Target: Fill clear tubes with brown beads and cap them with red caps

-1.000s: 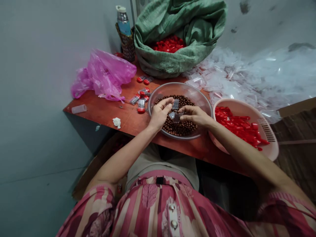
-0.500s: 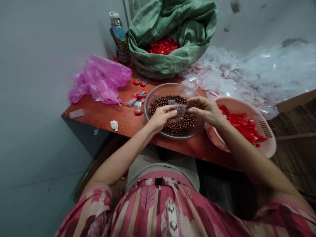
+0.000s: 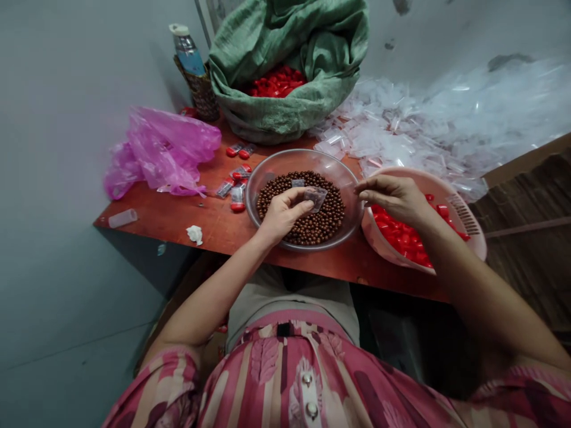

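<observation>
My left hand (image 3: 285, 215) reaches over a round see-through bowl (image 3: 350, 232) of small brown balls (image 3: 307, 229). Between its thumb and fingers it pinches a small clear plastic piece (image 3: 317, 199), which showed rows of dimples a moment earlier. Behind those fingertips, a small clear block (image 3: 297, 183) rests on the balls. My right hand (image 3: 392, 196) hovers where the bowl meets a pink basket (image 3: 479, 244) of red plastic caps (image 3: 401, 235). Its fingers stretch leftward, loosely apart from the thumb, with nothing visible in them.
Several red-capped clear containers (image 3: 238, 196) lie left of the bowl. Beyond are a pink plastic bag (image 3: 165, 148), a bottle (image 3: 190, 53) and a green sack (image 3: 285, 113) with red pieces. Clear plastic containers (image 3: 401, 119) are heaped at the back right. Cardboard (image 3: 526, 232) stands at the right.
My right hand has drawn away from the plastic piece, moving right towards the pink basket. My left hand still holds the piece over the bowl. The view has shifted slightly.
</observation>
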Available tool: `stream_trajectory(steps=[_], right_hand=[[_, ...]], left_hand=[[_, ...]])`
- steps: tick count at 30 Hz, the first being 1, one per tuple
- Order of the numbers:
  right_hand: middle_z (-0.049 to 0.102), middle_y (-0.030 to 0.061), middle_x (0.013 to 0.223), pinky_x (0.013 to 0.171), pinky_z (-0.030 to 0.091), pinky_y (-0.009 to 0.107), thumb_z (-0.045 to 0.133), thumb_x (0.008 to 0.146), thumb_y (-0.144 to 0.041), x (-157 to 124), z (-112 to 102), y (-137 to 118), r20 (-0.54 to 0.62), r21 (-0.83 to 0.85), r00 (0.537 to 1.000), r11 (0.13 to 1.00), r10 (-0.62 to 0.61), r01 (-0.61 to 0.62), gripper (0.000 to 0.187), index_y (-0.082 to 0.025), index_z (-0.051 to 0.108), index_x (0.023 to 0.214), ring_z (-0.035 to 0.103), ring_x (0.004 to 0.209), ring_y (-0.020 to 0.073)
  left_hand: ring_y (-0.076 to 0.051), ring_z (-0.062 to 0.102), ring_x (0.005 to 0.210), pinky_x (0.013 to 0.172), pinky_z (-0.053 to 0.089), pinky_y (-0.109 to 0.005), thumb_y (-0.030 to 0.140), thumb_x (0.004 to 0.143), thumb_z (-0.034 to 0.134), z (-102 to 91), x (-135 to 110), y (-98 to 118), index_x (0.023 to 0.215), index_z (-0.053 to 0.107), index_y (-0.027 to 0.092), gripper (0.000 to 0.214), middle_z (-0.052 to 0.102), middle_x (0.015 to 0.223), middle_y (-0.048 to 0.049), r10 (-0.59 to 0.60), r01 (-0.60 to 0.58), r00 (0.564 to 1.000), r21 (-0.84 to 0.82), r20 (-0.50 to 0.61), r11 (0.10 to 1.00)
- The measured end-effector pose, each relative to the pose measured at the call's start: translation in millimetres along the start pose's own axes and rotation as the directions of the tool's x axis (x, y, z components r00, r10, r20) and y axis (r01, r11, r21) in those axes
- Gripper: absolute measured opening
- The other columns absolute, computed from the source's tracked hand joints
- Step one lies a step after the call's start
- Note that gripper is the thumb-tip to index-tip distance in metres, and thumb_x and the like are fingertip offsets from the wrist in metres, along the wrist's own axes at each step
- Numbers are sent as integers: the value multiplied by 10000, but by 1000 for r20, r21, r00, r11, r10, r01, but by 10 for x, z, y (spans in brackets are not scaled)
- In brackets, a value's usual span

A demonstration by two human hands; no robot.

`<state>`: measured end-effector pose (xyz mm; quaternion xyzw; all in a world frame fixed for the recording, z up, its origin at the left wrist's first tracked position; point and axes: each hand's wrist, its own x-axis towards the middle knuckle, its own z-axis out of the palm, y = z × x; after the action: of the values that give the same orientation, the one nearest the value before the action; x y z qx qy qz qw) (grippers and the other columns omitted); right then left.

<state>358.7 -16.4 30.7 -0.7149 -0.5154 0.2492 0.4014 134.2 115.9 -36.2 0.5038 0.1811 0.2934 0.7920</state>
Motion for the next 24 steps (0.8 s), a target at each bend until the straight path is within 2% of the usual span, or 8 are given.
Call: stream_trajectory(steps=[3, 6, 9, 12, 16, 19, 21, 24], right_hand=[[727, 19, 786, 685, 537, 296, 671, 795, -451, -26, -53, 10, 33, -144, 998, 988, -45, 50, 260, -217, 738, 886, 658, 697, 169], [746, 34, 851, 732, 521, 278, 592, 866, -340, 27, 127, -83, 249, -380, 967, 913, -57, 151, 217, -203, 740, 945, 679, 762, 176], [743, 93, 1012, 780, 510, 309, 571, 860, -216, 166, 531, -194, 501, -664, 858, 687, 114, 297, 239, -182, 733, 1033, 694, 907, 241], [715, 174, 1079, 763, 517, 333, 633, 798, -200, 313, 929, -252, 581, -777, 753, 485, 308, 401, 289, -121, 720, 1062, 687, 971, 310], [723, 167, 1042, 764, 511, 300, 605, 792, -148, 409, 1111, -236, 638, -752, 683, 478, 355, 454, 237, -114, 734, 987, 693, 951, 278], [740, 119, 993, 772, 505, 301, 584, 808, -150, 408, 960, -160, 601, -759, 729, 521, 328, 392, 226, -174, 750, 959, 695, 922, 259], [747, 86, 974, 798, 506, 310, 579, 837, -201, 382, 790, -112, 507, -715, 835, 646, 214, 269, 221, -206, 753, 974, 694, 904, 241], [744, 64, 987, 846, 514, 323, 573, 879, -324, 323, 580, -121, 152, -382, 985, 914, -81, 134, 242, -219, 745, 1014, 687, 909, 214]], left_hand=[[-180, 668, 912, 827, 574, -324, 329, 648, 819, 14, -7, 1, 975, 702, 160, 386, 721, 1013, -53, -48, 48, 999, 3, -9, 999], [-174, 674, 889, 777, 580, -298, 321, 637, 827, 28, -1, -12, 976, 689, 157, 401, 726, 1014, -57, -97, 97, 995, -36, 10, 995], [-179, 686, 902, 789, 579, -298, 301, 624, 837, 28, 1, -1, 983, 672, 162, 419, 730, 1024, -60, -119, 121, 993, -97, 28, 988], [-191, 696, 934, 850, 568, -330, 280, 629, 836, 5, -14, 41, 996, 656, 177, 422, 732, 1011, -55, -151, 158, 987, -199, 50, 967], [-199, 685, 987, 906, 541, -354, 260, 633, 831, -26, -32, 55, 1024, 654, 197, 434, 722, 1033, -48, -111, 113, 994, -265, 21, 958], [-189, 669, 971, 882, 539, -340, 286, 626, 830, -30, -15, -1, 1003, 673, 185, 421, 710, 1053, -49, -74, 67, 997, -211, -21, 975], [-175, 657, 938, 865, 536, -327, 313, 629, 823, -27, 6, -48, 993, 684, 178, 412, 709, 1036, -45, -39, 31, 998, -162, -48, 986], [-179, 645, 933, 878, 525, -337, 324, 648, 800, -23, 29, -97, 991, 698, 171, 389, 713, 1018, -51, 11, -15, 999, -79, -48, 997]])
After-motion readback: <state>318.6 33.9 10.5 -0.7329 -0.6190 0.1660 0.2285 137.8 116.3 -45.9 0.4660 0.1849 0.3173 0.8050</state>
